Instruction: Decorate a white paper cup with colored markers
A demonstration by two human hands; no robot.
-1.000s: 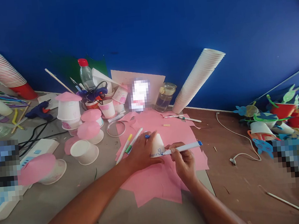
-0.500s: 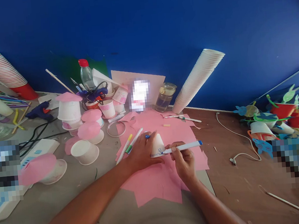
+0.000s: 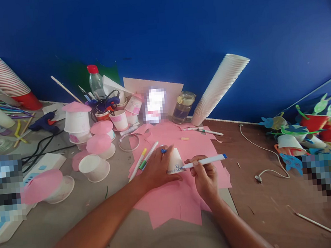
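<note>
The left hand (image 3: pixel 157 168) gripped the white cup (image 3: pixel 173 159) from the left, on the pink paper (image 3: pixel 175 208). The right hand (image 3: pixel 207 179) was closed around the white marker (image 3: pixel 210 160), with its tip at the blue drawing (image 3: pixel 177 167) near the cup's lower edge; contact could not be confirmed. The yellow-ended pen (image 3: pixel 138 162) lay just beside the left hand, and the glass jar (image 3: pixel 182 108) stood beyond.

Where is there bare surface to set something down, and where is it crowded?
Free: the grey tabletop between left forearm and right forearm, nearer than the pink paper; mostly free, the brown surface between right forearm, cable plug and white stick. Crowded: the left side, with paper cups and power strip.
</note>
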